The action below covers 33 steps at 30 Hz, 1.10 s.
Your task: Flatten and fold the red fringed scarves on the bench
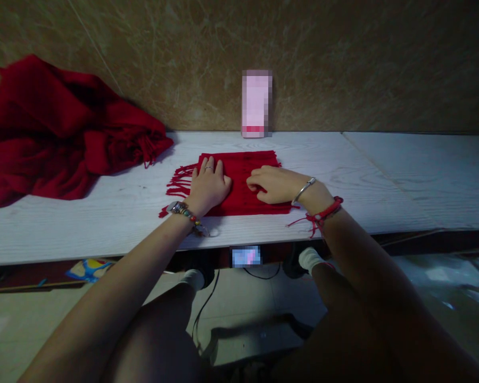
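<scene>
A red fringed scarf (239, 197) lies folded into a flat rectangle on a white wood-grain surface. Its tassels stick out on the left, with a few more showing at the right corners. My left hand (211, 183) rests flat on the scarf's left part, fingers spread. On the right part, my right hand (277, 183) touches the cloth with its fingers curled in; whether any fabric is pinched under them is hidden. Farther left, a second red fringed cloth (59, 138) lies in a loose, crumpled heap.
A pink, blurred-out upright object (256, 103) leans on the brown marbled wall (363, 64) behind the scarf. Below the white surface's (383, 186) front edge are a blurred screen (246, 256), a blue-and-yellow packet (90, 269), a dark cable (205, 308) and my legs.
</scene>
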Each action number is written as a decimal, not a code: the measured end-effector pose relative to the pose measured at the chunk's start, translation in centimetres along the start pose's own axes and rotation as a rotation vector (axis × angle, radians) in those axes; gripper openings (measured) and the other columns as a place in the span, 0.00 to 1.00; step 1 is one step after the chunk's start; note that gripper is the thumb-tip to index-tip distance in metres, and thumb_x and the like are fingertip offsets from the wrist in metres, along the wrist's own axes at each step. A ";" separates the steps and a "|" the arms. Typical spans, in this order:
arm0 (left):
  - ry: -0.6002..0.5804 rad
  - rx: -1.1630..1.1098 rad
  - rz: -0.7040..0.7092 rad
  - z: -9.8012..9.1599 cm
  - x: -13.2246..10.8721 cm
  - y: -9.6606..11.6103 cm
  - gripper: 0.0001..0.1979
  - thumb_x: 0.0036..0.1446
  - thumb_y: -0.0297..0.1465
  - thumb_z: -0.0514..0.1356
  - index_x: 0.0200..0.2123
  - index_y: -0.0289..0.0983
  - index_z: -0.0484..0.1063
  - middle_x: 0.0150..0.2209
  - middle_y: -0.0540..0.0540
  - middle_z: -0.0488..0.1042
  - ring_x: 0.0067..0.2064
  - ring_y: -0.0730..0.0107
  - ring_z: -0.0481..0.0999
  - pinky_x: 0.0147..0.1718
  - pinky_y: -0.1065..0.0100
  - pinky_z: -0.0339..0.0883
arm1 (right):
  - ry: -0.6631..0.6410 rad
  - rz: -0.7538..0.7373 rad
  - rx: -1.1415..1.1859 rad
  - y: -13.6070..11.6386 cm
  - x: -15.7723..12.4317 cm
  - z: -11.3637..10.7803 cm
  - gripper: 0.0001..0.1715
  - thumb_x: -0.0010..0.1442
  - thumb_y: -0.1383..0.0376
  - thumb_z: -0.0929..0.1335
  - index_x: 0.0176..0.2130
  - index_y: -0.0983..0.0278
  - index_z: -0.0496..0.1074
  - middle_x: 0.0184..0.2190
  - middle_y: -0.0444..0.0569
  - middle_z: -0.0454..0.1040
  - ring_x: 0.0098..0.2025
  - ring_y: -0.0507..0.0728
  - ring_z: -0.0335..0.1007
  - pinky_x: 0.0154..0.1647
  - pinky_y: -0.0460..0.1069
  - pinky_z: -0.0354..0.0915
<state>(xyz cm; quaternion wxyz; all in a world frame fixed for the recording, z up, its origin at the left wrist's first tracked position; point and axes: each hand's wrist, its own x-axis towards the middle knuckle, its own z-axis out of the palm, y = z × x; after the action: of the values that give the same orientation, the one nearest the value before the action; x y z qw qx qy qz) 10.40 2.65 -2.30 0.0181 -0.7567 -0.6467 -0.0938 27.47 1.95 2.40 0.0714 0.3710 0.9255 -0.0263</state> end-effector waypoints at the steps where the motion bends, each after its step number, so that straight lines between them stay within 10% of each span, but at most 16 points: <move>1: -0.003 -0.006 -0.003 0.0 0.0 0.0 0.29 0.59 0.34 0.42 0.61 0.29 0.57 0.64 0.35 0.55 0.66 0.54 0.51 0.60 0.50 0.52 | -0.019 0.013 -0.003 0.2 -0.3 -0.1 0.10 0.51 0.73 0.63 0.34 0.65 0.71 0.36 0.52 0.72 0.36 0.56 0.63 0.37 0.50 0.55; 12: -0.043 -0.013 -0.017 -0.4 -0.1 0.3 0.29 0.59 0.33 0.42 0.62 0.28 0.54 0.65 0.33 0.52 0.66 0.54 0.49 0.61 0.50 0.49 | -0.135 0.406 -0.049 3.0 -4.4 -1.8 0.12 0.54 0.69 0.61 0.32 0.62 0.74 0.25 0.49 0.73 0.27 0.55 0.65 0.29 0.50 0.55; 20: -0.029 0.010 -0.004 -0.3 -0.2 0.2 0.29 0.59 0.33 0.42 0.62 0.28 0.54 0.65 0.33 0.53 0.66 0.53 0.49 0.60 0.51 0.51 | 0.151 -0.068 0.033 -1.0 -2.6 -1.8 0.11 0.56 0.65 0.64 0.37 0.65 0.73 0.40 0.54 0.72 0.42 0.58 0.64 0.42 0.51 0.57; 33: -0.049 0.008 -0.024 -0.4 -0.2 0.4 0.29 0.60 0.34 0.41 0.63 0.29 0.54 0.65 0.35 0.52 0.66 0.54 0.48 0.60 0.50 0.50 | -0.124 0.242 -0.116 0.3 -4.0 -0.1 0.18 0.56 0.71 0.60 0.43 0.68 0.73 0.41 0.59 0.75 0.39 0.61 0.70 0.35 0.53 0.60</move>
<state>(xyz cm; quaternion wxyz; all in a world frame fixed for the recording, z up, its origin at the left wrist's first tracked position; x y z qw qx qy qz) 10.69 2.38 -1.87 0.0040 -0.7508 -0.6565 -0.0730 30.53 -0.58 3.14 0.1524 0.4728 0.8678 0.0133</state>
